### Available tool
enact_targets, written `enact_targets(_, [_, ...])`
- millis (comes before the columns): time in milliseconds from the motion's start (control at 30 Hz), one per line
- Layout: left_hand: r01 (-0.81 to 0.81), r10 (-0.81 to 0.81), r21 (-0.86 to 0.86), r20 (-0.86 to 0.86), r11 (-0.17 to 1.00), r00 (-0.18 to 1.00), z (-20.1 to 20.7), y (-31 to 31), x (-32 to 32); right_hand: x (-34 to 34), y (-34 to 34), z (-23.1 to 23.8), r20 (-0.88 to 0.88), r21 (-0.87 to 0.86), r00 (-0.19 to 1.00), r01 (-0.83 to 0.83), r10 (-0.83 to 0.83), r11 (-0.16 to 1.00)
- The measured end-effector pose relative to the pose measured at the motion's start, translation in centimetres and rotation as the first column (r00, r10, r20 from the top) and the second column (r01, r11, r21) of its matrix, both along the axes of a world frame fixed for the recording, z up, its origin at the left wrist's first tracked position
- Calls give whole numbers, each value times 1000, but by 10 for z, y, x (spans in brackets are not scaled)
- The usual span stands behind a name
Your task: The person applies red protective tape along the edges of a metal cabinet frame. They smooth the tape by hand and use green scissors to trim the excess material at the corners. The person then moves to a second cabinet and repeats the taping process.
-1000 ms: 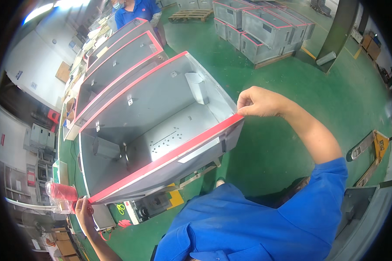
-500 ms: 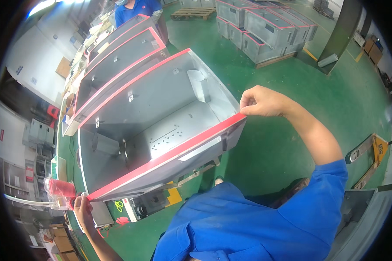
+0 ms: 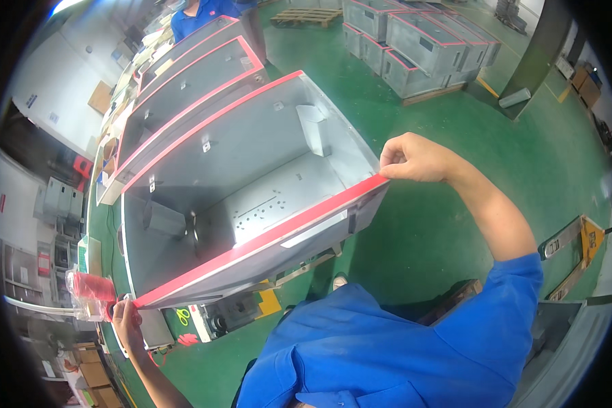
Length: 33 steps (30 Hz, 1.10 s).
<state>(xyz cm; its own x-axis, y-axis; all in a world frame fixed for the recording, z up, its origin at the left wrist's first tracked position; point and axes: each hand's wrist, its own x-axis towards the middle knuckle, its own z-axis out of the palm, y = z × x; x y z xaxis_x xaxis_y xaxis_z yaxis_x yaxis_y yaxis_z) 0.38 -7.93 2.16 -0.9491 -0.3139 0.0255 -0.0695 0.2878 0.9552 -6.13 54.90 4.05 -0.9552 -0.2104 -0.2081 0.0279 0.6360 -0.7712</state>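
- Since the earlier frame the hands have barely shifted; the right hand [image 3: 415, 158] stays pinched at the far corner of the grey metal enclosure [image 3: 251, 177].
- The right hand's fingers are closed on the end of the red tape strip [image 3: 265, 239], which runs along the enclosure's near rim between both hands.
- The left hand [image 3: 126, 319] grips the strip's other end at the near-left corner, beside a red tape roll [image 3: 92, 287].
- More red-edged enclosures [image 3: 190, 75] stand beyond the left hand.
- Green floor [image 3: 428, 231] lies below the right hand.
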Motion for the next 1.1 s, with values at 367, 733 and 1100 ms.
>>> enact_targets(367, [18,-17,22,-26,1000,1000,-10,-16,-2,8,2,-11,-14,-169,992,118,-122,979])
enact_targets(733, [-22,25,80,-27,997,999,-16,-24,0,24,-19,-37,75,-460,927,359,-367,812])
enact_targets(1100, [68,-67,91,-12,994,998,-18,-34,-5,37,-33,-38,-51,-568,847,412,-530,713])
